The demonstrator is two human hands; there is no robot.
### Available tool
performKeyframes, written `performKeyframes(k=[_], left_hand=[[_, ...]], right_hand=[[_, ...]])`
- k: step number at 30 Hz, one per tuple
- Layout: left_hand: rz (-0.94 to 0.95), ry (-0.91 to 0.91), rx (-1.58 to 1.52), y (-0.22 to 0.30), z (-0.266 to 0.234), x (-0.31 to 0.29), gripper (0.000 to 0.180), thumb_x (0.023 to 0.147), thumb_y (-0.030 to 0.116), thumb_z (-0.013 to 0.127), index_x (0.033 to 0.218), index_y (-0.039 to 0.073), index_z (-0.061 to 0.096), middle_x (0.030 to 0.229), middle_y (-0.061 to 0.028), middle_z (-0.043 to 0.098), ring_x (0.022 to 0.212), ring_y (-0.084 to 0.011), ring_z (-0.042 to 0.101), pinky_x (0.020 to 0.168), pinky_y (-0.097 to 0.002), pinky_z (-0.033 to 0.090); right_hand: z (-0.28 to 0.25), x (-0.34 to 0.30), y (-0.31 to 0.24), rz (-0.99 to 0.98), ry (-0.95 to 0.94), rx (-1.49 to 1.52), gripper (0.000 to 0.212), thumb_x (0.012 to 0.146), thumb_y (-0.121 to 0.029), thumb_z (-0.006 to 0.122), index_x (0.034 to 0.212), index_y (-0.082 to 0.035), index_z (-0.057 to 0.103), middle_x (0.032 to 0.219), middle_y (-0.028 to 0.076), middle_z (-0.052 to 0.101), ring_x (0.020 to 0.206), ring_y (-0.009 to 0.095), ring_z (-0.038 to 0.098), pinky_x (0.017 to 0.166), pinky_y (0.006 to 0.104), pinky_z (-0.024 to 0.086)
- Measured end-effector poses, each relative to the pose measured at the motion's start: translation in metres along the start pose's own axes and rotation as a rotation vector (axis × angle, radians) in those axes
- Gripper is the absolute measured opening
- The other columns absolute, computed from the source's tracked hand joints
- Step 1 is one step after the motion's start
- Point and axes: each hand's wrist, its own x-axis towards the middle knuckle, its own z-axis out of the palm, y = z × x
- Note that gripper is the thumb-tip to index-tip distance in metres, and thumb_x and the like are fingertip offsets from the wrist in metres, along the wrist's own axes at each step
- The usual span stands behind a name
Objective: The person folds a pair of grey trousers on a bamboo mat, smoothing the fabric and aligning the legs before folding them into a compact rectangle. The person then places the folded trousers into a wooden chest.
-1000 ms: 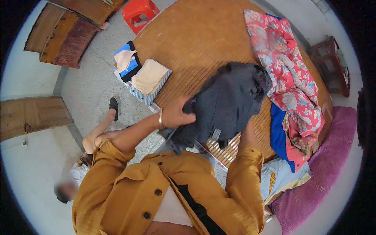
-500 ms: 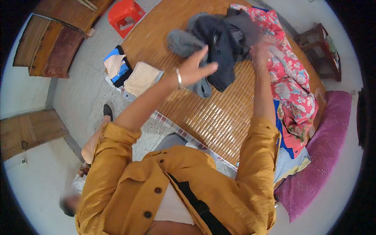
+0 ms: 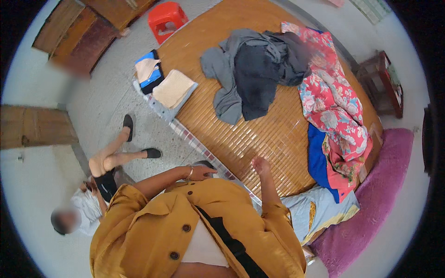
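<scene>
A crumpled heap of grey and dark clothes [image 3: 252, 74] lies at the far side of the woven bamboo mat [image 3: 259, 139] on the bed. My left hand [image 3: 201, 173] rests near the bed's near edge, fingers loosely spread, a bracelet on the wrist, holding nothing. My right hand [image 3: 260, 164] hovers over the mat close to me, fingers apart and empty. Both hands are well apart from the heap. My mustard-yellow sleeves fill the lower part of the view.
A red floral cloth [image 3: 331, 111] over blue fabric lies along the mat's right side, beside a purple pillow [image 3: 375, 204]. Folded clothes [image 3: 172, 88] sit at the bed's left corner. A red stool [image 3: 166, 16] stands beyond. Another person [image 3: 99, 185] sits on the floor at left.
Both hands were holding the dark clothes up in the air; now the clothes lie in a heap on the far mat and both hands have dropped back, empty, near my body.
</scene>
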Motion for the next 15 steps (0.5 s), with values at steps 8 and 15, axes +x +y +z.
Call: performKeyframes(k=[8,15], left_hand=[[0.240,0.066,-0.236,0.006,0.089,-0.013,0.040,0.091,0.023,0.043,0.129,0.009,0.041,0.123,-0.0100,0.051,0.109,-0.0188,0.049,0.092,-0.0306,0.038],[0.309,0.215,-0.281,-0.009,0.117,-0.040,0.041,0.090,0.022,0.046,0.128,0.006,0.042,0.120,-0.0074,0.054,0.103,-0.0169,0.051,0.088,-0.0300,0.040]], right_hand=[[0.034,-0.044,0.047,0.210,0.111,-0.189,0.018,0.087,-0.018,0.045,0.093,-0.003,0.055,0.081,0.010,0.061,0.072,0.022,0.059,0.063,0.0350,0.051],[0.067,-0.044,0.058,0.241,-0.143,-0.492,0.021,0.087,-0.021,0.048,0.097,-0.003,0.053,0.082,0.010,0.060,0.072,0.022,0.059,0.061,0.0341,0.051]])
